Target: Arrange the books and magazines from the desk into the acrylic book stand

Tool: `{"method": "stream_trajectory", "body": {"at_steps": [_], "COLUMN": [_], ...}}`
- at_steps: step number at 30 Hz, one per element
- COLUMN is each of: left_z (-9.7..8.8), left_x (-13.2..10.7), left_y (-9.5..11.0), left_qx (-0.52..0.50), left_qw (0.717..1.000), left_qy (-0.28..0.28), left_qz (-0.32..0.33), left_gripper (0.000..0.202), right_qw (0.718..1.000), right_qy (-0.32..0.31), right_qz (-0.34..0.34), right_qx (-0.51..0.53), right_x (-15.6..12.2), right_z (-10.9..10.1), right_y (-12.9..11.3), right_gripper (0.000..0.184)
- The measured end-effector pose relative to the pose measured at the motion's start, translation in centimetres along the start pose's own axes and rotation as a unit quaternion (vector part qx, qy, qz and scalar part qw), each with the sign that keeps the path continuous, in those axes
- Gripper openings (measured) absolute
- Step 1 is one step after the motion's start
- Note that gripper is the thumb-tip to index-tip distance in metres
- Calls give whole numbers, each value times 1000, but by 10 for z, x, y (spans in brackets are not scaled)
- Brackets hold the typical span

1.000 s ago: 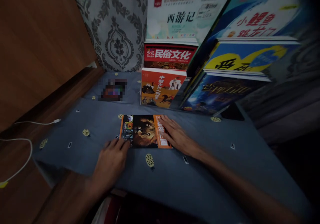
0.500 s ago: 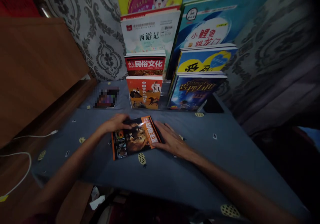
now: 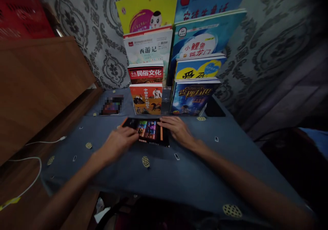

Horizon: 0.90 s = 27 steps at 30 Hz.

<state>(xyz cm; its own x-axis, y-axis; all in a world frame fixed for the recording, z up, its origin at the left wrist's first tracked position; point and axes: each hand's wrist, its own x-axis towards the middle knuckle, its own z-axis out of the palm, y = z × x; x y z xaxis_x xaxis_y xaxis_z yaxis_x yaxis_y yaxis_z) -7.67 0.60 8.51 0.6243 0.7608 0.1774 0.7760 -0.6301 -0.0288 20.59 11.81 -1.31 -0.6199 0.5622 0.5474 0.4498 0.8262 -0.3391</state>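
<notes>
A thin book [image 3: 151,131] with a dark face, small colourful pictures and an orange strip is between my two hands, just above or on the cloth-covered table [image 3: 164,175]. My left hand [image 3: 120,143] grips its left side, fingers bent over the edge. On the opposite side, my right hand [image 3: 178,131] has its fingers over the top right corner; the thumb is hard to make out. Behind the book, a tiered rack holds an orange book [image 3: 147,100] at the front left and a dark blue book [image 3: 192,98] at the front right.
More books rise in tiers, among them a white book [image 3: 148,47] and a yellow book [image 3: 164,1]. A blurred-out item [image 3: 111,105] lies left of the rack, a dark flat object [image 3: 215,107] right of it. A wooden cabinet [image 3: 38,93] and white cable [image 3: 38,168] are left.
The book has been turned over: its lion cover has given way to the dark face with small pictures. My left hand shifted to its near left side; the view tilted up slightly.
</notes>
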Motion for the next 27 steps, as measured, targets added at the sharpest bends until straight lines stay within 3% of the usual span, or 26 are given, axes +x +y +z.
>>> {"method": "stream_trajectory", "body": {"at_steps": [3, 7, 12, 16, 19, 23, 27], "left_z": [47, 74, 86, 91, 98, 108, 98], "left_x": [-16, -30, -45, -57, -61, -62, -61], "left_y": [14, 24, 42, 72, 89, 92, 89], "left_qx": [1, 6, 37, 48, 28, 19, 20], "left_qw": [997, 998, 997, 990, 984, 979, 983], "left_qy": [-67, -31, 32, 1, -25, -14, -31], "left_qz": [-25, -53, -58, -133, -174, -201, -182], "left_gripper": [18, 20, 30, 38, 38, 45, 43], "right_qw": [992, 982, 981, 959, 932, 907, 897], "right_qy": [-118, -172, -187, -222, -275, -332, -346], "right_qz": [-26, -42, -46, -79, -97, -128, -149], "right_qx": [-34, -62, -15, 159, 216, 224, 231], "right_x": [-16, -20, -5, 7, 20, 41, 54], "right_z": [4, -3, 7, 34, 47, 57, 65], "right_y": [10, 7, -33, -85, -113, -123, -116], "right_gripper": [43, 49, 43, 47, 45, 48, 49]}}
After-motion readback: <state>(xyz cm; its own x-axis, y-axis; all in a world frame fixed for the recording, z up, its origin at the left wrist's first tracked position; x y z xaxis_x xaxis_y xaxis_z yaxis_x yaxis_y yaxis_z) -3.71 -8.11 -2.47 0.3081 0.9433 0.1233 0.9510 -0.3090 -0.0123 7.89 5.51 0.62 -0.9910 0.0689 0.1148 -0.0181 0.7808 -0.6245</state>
